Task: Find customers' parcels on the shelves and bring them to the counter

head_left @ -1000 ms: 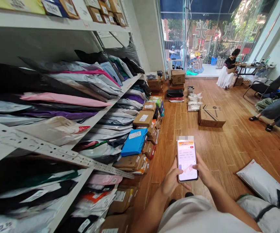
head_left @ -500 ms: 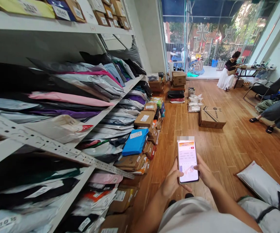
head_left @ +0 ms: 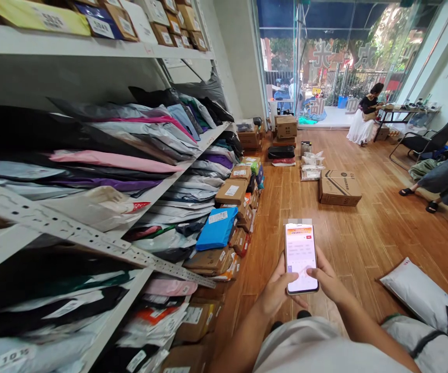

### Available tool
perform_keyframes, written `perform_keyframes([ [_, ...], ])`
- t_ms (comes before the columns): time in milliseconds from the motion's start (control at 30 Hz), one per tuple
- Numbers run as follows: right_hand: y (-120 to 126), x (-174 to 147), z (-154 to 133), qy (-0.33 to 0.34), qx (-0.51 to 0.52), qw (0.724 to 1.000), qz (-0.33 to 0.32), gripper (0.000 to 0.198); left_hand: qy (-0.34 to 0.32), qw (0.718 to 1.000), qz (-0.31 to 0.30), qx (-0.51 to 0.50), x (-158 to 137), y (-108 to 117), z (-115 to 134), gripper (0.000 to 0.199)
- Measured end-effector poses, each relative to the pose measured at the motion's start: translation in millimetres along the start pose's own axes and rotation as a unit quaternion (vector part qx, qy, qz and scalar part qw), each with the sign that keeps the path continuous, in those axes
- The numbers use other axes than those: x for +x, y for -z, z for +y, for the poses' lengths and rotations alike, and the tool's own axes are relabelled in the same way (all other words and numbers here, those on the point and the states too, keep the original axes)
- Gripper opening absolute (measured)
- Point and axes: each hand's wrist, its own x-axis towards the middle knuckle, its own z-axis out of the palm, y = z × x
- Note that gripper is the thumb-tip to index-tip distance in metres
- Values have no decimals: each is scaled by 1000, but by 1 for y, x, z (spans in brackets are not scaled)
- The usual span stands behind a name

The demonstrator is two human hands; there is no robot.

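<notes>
A smartphone with a lit, mostly white and pink screen is held upright in front of my body. My left hand grips its left side, with the thumb over the lower part of the screen and a finger showing beneath the bottom edge. On the other side, my right hand is closed around the right edge. Its thumb lies over the lower right of the screen. Fingers behind the phone are hidden. The writing on the display is too small to read.
White metal shelving full of bagged parcels runs along the left. Boxes and a blue parcel are stacked beside it. On the wooden floor lie a cardboard box and a white package. One person sits at a far desk; another's legs show at right.
My right thumb has shifted slightly left and down over the screen, and my left thumb reaches a little further in. The view has moved very slightly.
</notes>
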Motion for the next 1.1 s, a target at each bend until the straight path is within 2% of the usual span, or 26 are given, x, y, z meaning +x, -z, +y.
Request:
perform_keyframes([
  [67, 1, 0, 0, 2, 9, 1000, 1, 56, 2, 1000, 4, 4, 0, 0, 0, 94],
  [167, 1, 2, 4, -12, 32, 999, 21, 49, 11, 1000, -15, -2, 0, -1, 0, 105],
  [367, -1, 17, 6, -20, 48, 993, 104, 30, 27, 999, -9, 14, 0, -1, -1, 117],
  [567, -7, 33, -6, -42, 5, 989, 143, 54, 33, 999, -29, -11, -1, 5, -5, 118],
  [633, -10, 30, -3, -8, -8, 989, 146, 59, 33, 999, -23, -12, -2, 8, -7, 118],
  [733, -14, 19, 8, 93, -33, 982, 164, 57, 23, 999, -21, -29, -3, 12, -10, 119],
  [867, -11, -1, 26, 204, -144, 956, 156, 58, 4, 998, -35, -54, -5, 12, -10, 116],
  [967, -5, -9, 33, 244, -225, 935, 126, 60, -13, 997, -50, -62, -6, 10, -9, 111],
  [1100, 1, -12, 35, 269, -268, 919, 104, 59, -15, 997, -51, -59, -7, 8, -6, 110],
])
